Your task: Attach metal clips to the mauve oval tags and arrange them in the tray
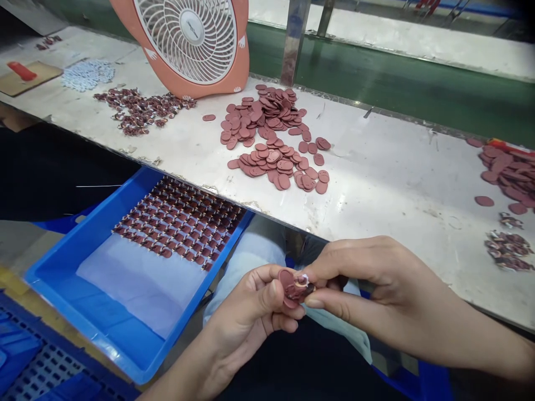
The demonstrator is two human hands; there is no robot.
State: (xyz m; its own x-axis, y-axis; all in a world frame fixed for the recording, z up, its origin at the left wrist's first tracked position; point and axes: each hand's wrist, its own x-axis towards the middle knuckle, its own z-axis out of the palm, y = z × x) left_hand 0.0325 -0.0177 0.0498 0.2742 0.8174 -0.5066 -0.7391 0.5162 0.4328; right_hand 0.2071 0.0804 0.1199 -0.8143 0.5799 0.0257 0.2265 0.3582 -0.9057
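My left hand [261, 306] holds a reddish-brown oval piece [287, 283] between thumb and fingers, over my lap. Against it, my right hand [363, 278] pinches a small dark figure part [303, 283] with a white and tan edge. The two parts touch or overlap; how they join is hidden by my fingertips. Beyond my hands, piles of similar oval pieces [273, 159] lie on the white table [376, 184]. Small brown-and-white parts [142, 108] are heaped farther left.
A blue tray [142, 362] at the left holds rows of finished-looking brown pieces [179, 223] on a pale sheet. An orange fan [204, 86] stands at the back. More ovals [512, 175] and small parts [507, 249] lie at right. A pale blue pile [87, 74] sits far left.
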